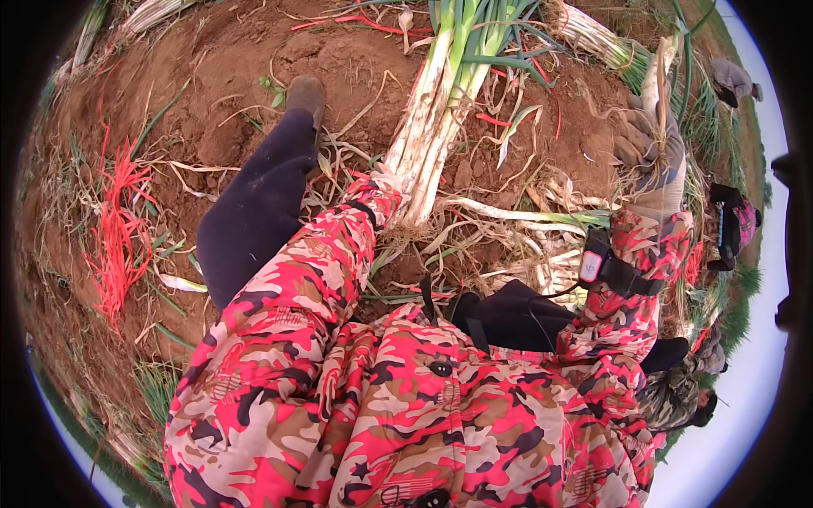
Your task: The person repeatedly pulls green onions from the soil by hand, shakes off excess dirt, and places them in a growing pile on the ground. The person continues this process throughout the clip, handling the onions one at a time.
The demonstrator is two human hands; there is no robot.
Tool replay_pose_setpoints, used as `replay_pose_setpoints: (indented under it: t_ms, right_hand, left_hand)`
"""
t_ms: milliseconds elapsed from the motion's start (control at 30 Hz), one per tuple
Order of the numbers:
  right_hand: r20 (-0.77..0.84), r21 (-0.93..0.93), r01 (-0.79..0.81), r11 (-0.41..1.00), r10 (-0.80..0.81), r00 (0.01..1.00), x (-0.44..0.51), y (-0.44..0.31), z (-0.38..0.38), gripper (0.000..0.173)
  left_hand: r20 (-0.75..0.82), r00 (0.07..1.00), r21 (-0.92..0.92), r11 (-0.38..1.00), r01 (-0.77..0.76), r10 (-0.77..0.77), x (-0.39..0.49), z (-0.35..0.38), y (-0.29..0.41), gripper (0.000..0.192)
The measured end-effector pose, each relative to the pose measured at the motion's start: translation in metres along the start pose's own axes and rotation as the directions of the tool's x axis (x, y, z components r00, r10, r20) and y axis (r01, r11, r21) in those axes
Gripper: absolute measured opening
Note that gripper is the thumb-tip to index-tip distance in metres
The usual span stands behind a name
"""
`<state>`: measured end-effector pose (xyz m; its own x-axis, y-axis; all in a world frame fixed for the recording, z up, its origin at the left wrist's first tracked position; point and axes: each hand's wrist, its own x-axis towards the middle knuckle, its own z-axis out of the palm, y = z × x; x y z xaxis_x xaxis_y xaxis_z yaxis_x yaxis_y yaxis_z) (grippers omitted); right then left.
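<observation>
My gloved right hand (649,149), at the upper right, is closed around the root end of a long white-stalked green onion (654,82), whose stalk rises above the fist. My left hand (389,181) rests low against the near end of a pile of green onions (432,120); it is mostly hidden by the sleeve and stalks, so its fingers cannot be made out. The pile lies on the soil, roots towards me and green leaves away. Between my arms, loose green onions and peeled dry leaves (540,219) lie on the ground.
Red plastic ties (120,235) lie in a heap on the soil at the left. Tied bundles of green onions (597,38) lie at the upper right, with more at the upper left (152,16). Several people are at the right; one wears a camouflage top (673,397).
</observation>
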<state>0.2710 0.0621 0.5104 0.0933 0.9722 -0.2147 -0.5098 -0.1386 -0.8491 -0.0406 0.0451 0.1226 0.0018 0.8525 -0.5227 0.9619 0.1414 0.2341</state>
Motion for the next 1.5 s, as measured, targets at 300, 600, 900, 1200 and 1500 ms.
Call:
replay_pose_setpoints:
  t_ms: [300,600,900,1200,1500]
  right_hand:
    - [-0.316,-0.84,-0.205,0.502,-0.145,0.938,0.022,0.34,0.006,0.054]
    - [-0.448,-0.892,-0.451,0.006,0.112,0.887,-0.021,0.466,-0.051,0.06]
    - [-0.347,-0.938,-0.346,-0.024,0.11,0.931,-0.074,0.475,-0.048,0.046]
    - [-0.334,-0.942,-0.307,-0.138,0.28,0.9,-0.041,0.445,-0.021,0.038]
    - [-0.011,-0.994,0.034,-0.107,0.397,0.918,-0.078,0.406,-0.013,0.025]
  left_hand:
    - [-0.087,0.994,-0.039,0.997,0.069,-0.072,0.035,0.044,0.006,0.059]
    - [-0.503,0.864,0.087,0.996,0.007,0.038,0.045,0.104,0.008,0.044]
    - [-0.177,0.964,0.109,0.978,-0.181,0.198,0.009,0.044,0.002,0.107]
    - [0.178,0.982,-0.082,0.993,0.08,-0.065,0.01,-0.01,0.021,0.126]
    - [-0.059,0.995,-0.004,0.997,0.083,-0.083,-0.025,-0.03,0.06,0.137]
